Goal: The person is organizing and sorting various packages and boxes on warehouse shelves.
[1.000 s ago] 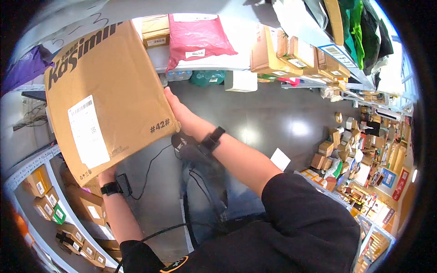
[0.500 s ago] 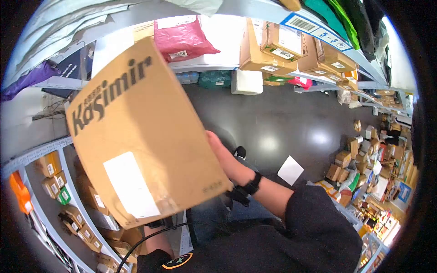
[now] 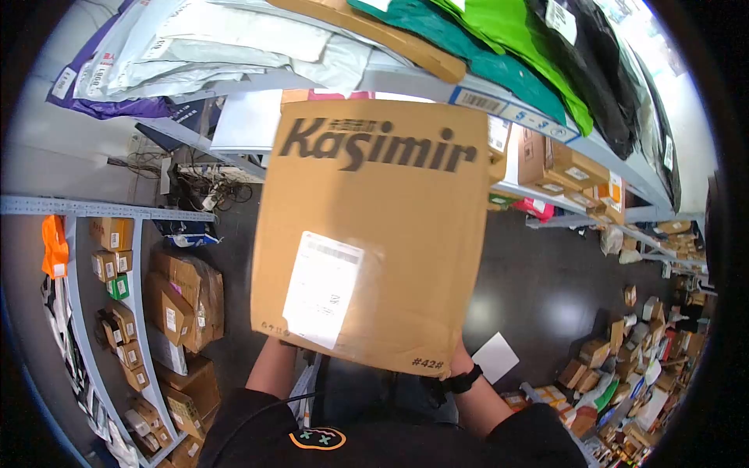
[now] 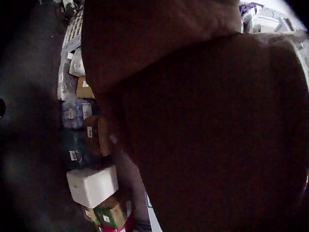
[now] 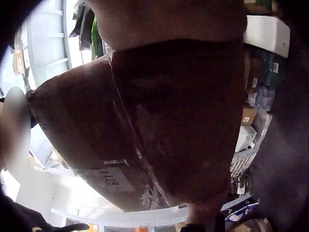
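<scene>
A big brown cardboard box (image 3: 390,218) printed "Kasimir" is held up before the chest, its top face toward the head camera. On that face is a white shipping label (image 3: 324,288); "#42#" marks the lower right corner. My right hand (image 3: 460,361) holds that corner from the side and below, its fingers hidden behind the box. The left hand (image 5: 205,210) supports the opposite lower side, mostly covered by the box in the head view. The right wrist view shows the shadowed underside with a taped seam (image 5: 128,121).
Mailing bags (image 3: 226,39) lie on the upper shelf just beyond the box, above a shelf rail (image 3: 515,117) marked 5-3. Racks of small parcels (image 3: 125,312) and larger cartons (image 3: 183,296) stand at left. Many parcels (image 3: 624,374) are heaped at right, near a white sheet (image 3: 495,357).
The box has swung from the left to the middle in front of me and become more upright, both hands still holding it. The head view has turned, and more of the upper shelf shows.
</scene>
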Motion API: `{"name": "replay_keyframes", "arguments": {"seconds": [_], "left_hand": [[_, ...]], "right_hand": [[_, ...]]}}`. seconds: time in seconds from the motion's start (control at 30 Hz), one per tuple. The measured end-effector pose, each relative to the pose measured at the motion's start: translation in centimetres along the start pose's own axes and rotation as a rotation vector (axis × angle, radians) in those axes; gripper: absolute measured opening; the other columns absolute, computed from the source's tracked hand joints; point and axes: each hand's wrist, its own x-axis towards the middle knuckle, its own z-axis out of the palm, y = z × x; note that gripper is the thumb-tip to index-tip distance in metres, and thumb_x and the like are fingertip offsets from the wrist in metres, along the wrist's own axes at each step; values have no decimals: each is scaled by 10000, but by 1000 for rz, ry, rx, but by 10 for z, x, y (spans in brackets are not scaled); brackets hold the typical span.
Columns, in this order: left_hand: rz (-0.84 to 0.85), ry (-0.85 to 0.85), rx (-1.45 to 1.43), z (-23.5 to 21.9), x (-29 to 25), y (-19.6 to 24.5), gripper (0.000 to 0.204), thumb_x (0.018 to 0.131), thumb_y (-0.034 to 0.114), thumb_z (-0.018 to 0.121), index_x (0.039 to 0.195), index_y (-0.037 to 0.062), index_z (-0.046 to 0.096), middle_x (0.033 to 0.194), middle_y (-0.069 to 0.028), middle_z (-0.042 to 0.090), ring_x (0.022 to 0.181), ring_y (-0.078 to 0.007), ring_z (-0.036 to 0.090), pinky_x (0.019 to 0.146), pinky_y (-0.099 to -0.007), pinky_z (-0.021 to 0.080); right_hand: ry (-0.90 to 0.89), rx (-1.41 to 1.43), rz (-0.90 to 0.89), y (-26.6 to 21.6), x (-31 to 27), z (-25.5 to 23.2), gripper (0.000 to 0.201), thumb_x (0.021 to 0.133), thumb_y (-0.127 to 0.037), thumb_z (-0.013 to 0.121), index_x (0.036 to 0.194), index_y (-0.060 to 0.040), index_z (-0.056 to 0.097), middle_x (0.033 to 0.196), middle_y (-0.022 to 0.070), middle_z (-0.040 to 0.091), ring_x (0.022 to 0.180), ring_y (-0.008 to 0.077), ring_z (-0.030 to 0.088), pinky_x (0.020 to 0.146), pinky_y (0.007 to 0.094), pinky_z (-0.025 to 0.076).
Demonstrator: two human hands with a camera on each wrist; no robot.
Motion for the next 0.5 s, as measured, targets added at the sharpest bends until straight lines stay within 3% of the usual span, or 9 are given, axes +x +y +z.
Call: {"name": "replay_keyframes", "arguments": {"seconds": [0.5], "left_hand": [[-100, -22, -46, -16, 111, 7, 438, 946, 295, 548, 1297, 40, 491, 1255, -104, 572, 1133, -270, 552, 968, -410, 454]], "right_hand": [[261, 129, -55, 42, 8, 17, 569, 981, -268, 488, 1447, -23, 271, 1372, 137, 445, 1220, 221, 473, 1009, 347, 414]]}}
